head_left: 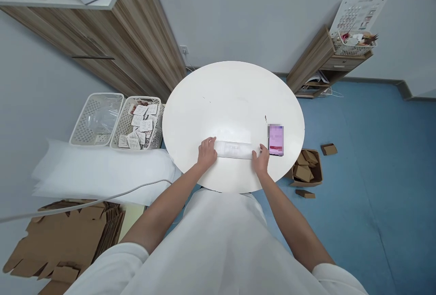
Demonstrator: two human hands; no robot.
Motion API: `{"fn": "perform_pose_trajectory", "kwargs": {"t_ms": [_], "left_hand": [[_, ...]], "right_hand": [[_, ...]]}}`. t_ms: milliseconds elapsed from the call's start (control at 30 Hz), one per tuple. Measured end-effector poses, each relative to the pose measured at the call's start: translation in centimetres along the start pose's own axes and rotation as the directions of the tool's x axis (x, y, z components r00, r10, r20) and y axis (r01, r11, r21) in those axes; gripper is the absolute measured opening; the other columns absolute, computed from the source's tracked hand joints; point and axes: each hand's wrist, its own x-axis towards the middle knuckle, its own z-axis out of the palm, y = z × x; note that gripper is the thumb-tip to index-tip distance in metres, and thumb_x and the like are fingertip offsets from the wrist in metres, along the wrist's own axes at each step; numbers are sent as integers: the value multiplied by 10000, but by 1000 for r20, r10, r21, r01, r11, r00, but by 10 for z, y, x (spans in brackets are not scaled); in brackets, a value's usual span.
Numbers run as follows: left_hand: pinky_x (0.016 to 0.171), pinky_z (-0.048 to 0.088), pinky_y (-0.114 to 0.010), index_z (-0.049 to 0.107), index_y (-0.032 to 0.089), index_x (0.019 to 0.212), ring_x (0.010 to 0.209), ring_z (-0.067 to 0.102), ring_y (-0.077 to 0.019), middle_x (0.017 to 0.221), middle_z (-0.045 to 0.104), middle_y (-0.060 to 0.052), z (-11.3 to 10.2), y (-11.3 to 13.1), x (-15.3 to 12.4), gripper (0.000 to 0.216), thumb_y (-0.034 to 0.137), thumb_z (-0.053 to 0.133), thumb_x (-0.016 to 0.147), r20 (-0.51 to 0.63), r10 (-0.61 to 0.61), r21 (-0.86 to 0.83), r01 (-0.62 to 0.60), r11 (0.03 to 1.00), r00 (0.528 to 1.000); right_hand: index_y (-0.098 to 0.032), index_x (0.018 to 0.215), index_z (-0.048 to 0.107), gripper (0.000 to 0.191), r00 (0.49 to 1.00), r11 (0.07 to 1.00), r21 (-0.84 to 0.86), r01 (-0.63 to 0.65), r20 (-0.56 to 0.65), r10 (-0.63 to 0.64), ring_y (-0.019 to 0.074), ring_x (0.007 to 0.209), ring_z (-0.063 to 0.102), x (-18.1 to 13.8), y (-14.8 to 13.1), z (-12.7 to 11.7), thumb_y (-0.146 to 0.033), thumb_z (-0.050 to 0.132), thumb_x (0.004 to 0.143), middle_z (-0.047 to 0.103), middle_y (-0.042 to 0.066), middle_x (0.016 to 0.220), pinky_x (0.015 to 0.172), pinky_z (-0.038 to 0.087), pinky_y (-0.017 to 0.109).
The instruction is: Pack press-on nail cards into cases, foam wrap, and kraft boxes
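Note:
A flat white folded packing sheet (234, 149) lies lengthwise on the round white table (231, 90), near its front edge. My left hand (207, 152) is closed at the sheet's left end, fingers bent over it. At the other end, my right hand (260, 159) has its thumb by the sheet's edge, and its thumb and forefinger are apart. Whatever the sheet may enclose is hidden. Just right of my right hand lies a phone (276, 140) with a pink screen.
Left of the table stand a white basket of small cards (159, 127) and a basket with clear plastic bags (76, 127). White sheets (109, 172) and flattened cardboard boxes (64, 236) lie nearer me. A carton of small brown boxes (318, 174) sits on the floor at right.

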Motion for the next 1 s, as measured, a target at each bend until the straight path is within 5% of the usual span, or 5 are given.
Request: {"fn": "perform_pose_trajectory", "kwargs": {"t_ms": [100,200,700,867,1000], "left_hand": [[1006,254,-410,331,191,1315,1261,291,-268,1371,346,-103,6,20,-11,557,144,397,764,49,260,15,-261,965,964],[1016,220,-433,305,213,1332,1289,254,-276,1414,301,-92,16,40,-17,571,191,418,772,157,377,18,-384,923,913],[1020,123,-525,275,304,1344,1314,196,-297,1460,197,-96,37,48,-18,636,341,533,764,236,370,66,-395,916,898],[1020,97,-551,304,344,1329,1314,191,-313,1462,191,-80,37,51,-17,631,378,558,752,260,357,79,-388,918,897],[1019,95,-554,340,318,1318,1316,179,-328,1460,195,-100,39,50,-17,623,392,567,742,256,365,80,-396,915,895]], "right_hand": [[-177,1306,227,539,987,971,179,-160,50,153,202,1099,462,-30,6,2,-380,368,828,391,143,1273,892,419,336],[-205,1311,207,540,961,921,289,-260,172,217,185,1070,510,-50,5,12,-384,373,829,436,134,1249,861,451,321],[-218,1360,62,775,943,906,286,-312,206,260,205,1172,465,-9,-17,21,-474,489,767,310,161,1363,833,480,310],[-145,1329,218,824,920,898,267,-348,283,273,219,1121,498,22,-27,16,-489,596,683,399,193,1301,808,478,290],[-139,1141,469,582,895,925,197,-325,379,234,191,917,572,44,-33,11,-400,632,648,560,128,1093,695,477,260]]}}
